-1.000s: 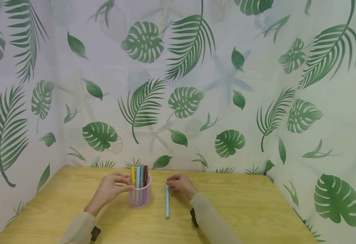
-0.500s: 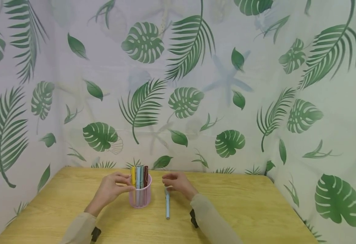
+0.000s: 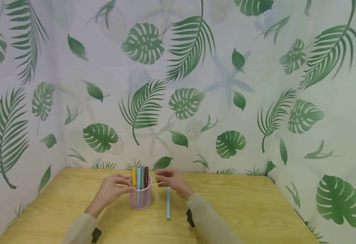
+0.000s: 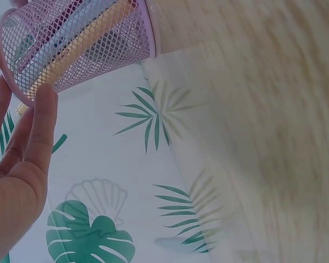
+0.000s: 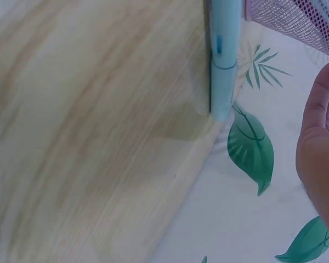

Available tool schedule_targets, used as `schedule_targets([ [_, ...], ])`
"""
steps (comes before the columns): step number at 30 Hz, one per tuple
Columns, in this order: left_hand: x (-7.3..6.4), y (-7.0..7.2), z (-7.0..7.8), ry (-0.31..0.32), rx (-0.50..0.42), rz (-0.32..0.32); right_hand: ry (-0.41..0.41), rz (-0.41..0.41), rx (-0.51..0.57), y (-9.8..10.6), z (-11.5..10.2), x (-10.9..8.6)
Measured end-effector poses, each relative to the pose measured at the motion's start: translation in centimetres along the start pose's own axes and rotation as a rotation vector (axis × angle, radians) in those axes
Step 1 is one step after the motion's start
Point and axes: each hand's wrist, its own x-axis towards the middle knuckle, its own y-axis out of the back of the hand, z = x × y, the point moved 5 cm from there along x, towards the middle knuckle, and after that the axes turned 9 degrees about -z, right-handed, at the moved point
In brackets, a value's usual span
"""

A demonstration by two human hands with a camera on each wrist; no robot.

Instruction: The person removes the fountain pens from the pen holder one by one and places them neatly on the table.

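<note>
A pink mesh pen holder (image 3: 147, 196) stands upright on the table, with several pens in it, among them a yellow pen (image 3: 133, 177), a light blue pen (image 3: 139, 178) and a dark red pen (image 3: 146, 176). My left hand (image 3: 112, 190) holds the holder's rim from the left, thumb in front and fingers behind; its fingertips touch the mesh cup (image 4: 107, 60) in the left wrist view. Right of the holder lies another light blue pen (image 3: 168, 208), also close up as a capped pen (image 5: 225, 49). Above its far end hovers my right hand (image 3: 174, 182), fingers loosely extended and holding nothing.
The wood-grain table (image 3: 226, 206) reaches back to a leaf-printed curtain (image 3: 193, 142), which also hangs at the left and right sides. Dark wrist-worn devices (image 3: 190, 218) sit under both sleeves.
My right hand has left the far end of the lying pen and moved left toward the pen holder. The pen stays on the table; my left hand keeps its place on the rim.
</note>
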Motion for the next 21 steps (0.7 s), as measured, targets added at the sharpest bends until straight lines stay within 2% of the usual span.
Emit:
schedule_targets([
  [5, -0.1, 0.1, 0.0, -0.003, -0.005, 0.002, 0.035, 0.002, 0.020, -0.3, -0.9, 0.0],
  [15, 0.0, 0.0, -0.1, 0.001, 0.009, 0.007, 0.027, 0.008, -0.011, -0.7, -1.7, 0.2],
  [21, 0.0, -0.1, -0.2, 0.004, 0.007, 0.009, 0.053, -0.004, -0.015, -1.3, -2.5, 0.7],
])
